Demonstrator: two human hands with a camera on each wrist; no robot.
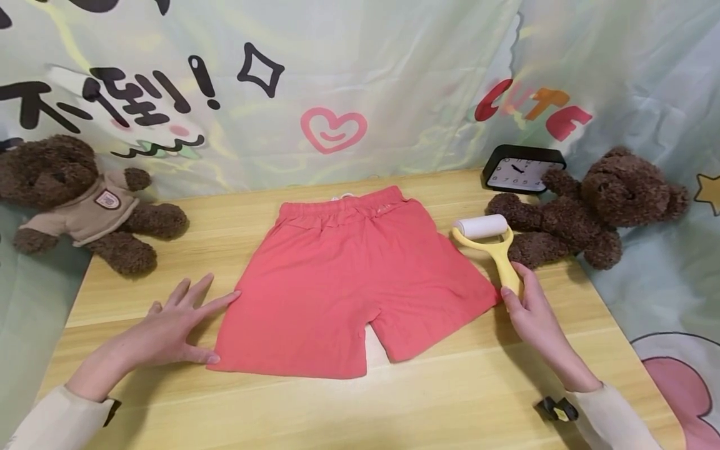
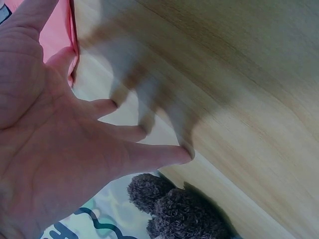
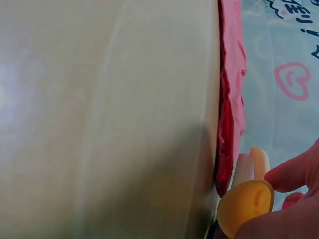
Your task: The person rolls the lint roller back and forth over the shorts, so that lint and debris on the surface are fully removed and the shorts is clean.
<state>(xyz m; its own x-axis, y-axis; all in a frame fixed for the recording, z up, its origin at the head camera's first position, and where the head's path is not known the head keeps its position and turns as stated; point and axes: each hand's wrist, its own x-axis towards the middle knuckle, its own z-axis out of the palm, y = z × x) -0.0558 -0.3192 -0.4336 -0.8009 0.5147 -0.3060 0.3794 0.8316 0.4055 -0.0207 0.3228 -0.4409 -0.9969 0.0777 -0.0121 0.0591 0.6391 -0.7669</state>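
A pair of red shorts [image 1: 326, 269] lies spread flat on the wooden table, waistband toward the back wall. My left hand [image 1: 169, 331] is spread at the left side of the shorts, with its thumb and index fingertip touching the fabric edge. In the left wrist view, the fingers [image 2: 164, 155] of that hand are straight and apart. At the right leg of the shorts, my right hand [image 1: 531, 306] grips the yellow handle of a lint roller [image 1: 500, 250]. Its white roller head points away from me, above the table. The handle's end [image 3: 246, 206] shows in the right wrist view.
One brown teddy bear [image 1: 84, 206] in a beige top sits at the back left. Another teddy bear [image 1: 585, 212] leans at the right, beside a black-framed clock [image 1: 523, 170]. A printed cloth [image 1: 416, 125] hangs behind the wooden table [image 1: 304, 412].
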